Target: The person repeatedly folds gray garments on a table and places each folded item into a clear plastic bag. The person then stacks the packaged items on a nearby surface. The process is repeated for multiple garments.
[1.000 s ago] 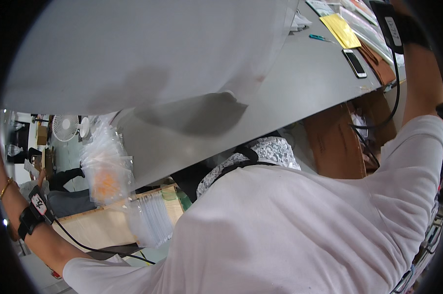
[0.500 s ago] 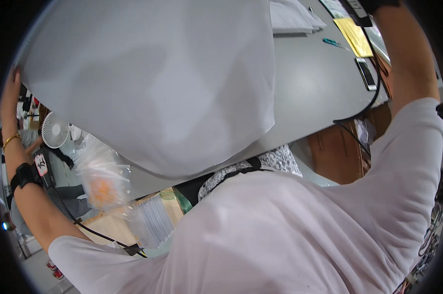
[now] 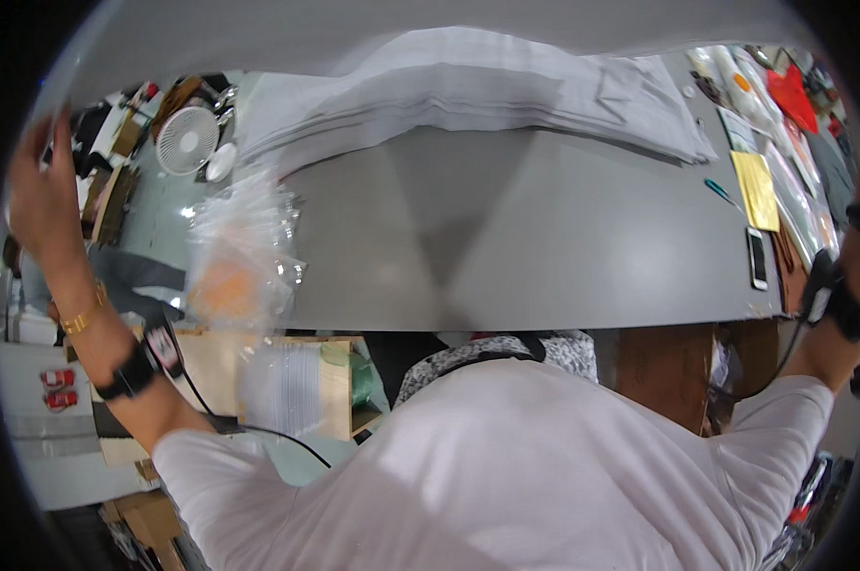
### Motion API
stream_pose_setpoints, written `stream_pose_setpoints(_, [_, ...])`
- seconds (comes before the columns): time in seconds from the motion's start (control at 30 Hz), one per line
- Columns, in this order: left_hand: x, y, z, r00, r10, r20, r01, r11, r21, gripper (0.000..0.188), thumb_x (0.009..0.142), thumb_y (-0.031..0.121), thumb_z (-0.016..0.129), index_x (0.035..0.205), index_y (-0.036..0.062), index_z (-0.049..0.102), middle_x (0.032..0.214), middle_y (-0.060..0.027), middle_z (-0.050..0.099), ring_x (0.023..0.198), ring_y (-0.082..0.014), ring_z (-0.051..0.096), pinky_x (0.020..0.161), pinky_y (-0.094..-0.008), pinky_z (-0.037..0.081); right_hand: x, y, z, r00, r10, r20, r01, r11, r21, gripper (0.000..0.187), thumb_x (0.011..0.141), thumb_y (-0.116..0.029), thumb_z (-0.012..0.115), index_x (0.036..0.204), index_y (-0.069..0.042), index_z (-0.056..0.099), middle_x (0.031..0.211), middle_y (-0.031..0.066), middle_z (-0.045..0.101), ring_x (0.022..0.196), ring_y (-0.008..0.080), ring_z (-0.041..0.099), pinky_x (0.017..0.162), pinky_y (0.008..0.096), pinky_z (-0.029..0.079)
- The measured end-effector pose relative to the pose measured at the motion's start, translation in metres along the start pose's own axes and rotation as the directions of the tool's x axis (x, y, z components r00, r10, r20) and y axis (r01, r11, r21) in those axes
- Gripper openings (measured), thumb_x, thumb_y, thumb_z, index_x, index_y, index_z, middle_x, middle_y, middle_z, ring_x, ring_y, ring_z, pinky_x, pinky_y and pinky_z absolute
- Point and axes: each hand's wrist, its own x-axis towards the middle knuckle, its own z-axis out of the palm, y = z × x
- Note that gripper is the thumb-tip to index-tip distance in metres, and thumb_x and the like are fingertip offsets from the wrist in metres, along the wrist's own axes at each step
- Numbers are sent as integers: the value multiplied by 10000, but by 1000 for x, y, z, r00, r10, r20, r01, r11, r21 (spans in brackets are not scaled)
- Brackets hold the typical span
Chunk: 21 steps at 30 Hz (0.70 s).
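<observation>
A large sheet of pale grey-white cloth [image 3: 211, 38] is lifted and spans the top of the view. At the far left, my left hand [image 3: 45, 195] is raised, its fingers closed on the edge of this sheet. My right forearm [image 3: 815, 357] reaches up at the right rim; a dark wrist strap and the picture's edge hide the fingers of that hand. Beneath the raised sheet, a stack of similar pale cloth [image 3: 468, 90] lies in layers along the far side of the grey table [image 3: 544, 247].
Clear plastic bags [image 3: 240, 238] hang at the table's left edge, near a white fan [image 3: 186, 141]. On the right lie a teal-handled tool [image 3: 720, 190], a yellow sheet [image 3: 755, 190] and a phone [image 3: 756, 259]. A cardboard box [image 3: 663, 376] stands below. Cables run from both wrists.
The sheet that covered much of the table has gone up and away, uncovering the tabletop and cloth stack. My right arm has swung outward and lower in view; my left hand has shifted slightly right.
</observation>
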Motion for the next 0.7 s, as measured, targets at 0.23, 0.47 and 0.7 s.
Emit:
stream_pose_setpoints(0.23, [-207, 23, -63, 971, 122, 207, -38, 928, -370, 352, 833, -88, 715, 1157, 48, 731, 1066, -129, 631, 948, -308, 637, 847, -373, 540, -155, -55, 15, 988, -15, 153, -47, 917, 396, 318, 792, -38, 822, 965, -80, 558, 1055, 28, 537, 992, 135, 569, 899, 285, 496])
stream_pose_setpoints(0.47, [-320, 47, -98, 815, 203, 542, 333, 602, -726, 236, 804, -109, 593, 987, 39, 615, 1254, -156, 621, 1329, -385, 536, 1113, -450, 401, -254, -86, 47, 776, 166, 608, -419, 856, 301, 370, 725, 81, 764, 1072, -39, 713, 962, 51, 608, 861, 189, 588, 755, 312, 498])
stream_pose_setpoints(0.7, [-384, 44, -57, 431, 389, 814, 696, 432, -574, 232, 853, -55, 638, 1075, 14, 626, 1257, -144, 662, 1310, -342, 571, 1121, -444, 414, -294, -49, 98, 465, 87, 881, -670, 685, 286, 209, 790, -25, 821, 948, -33, 685, 949, 54, 605, 925, 239, 578, 808, 346, 482])
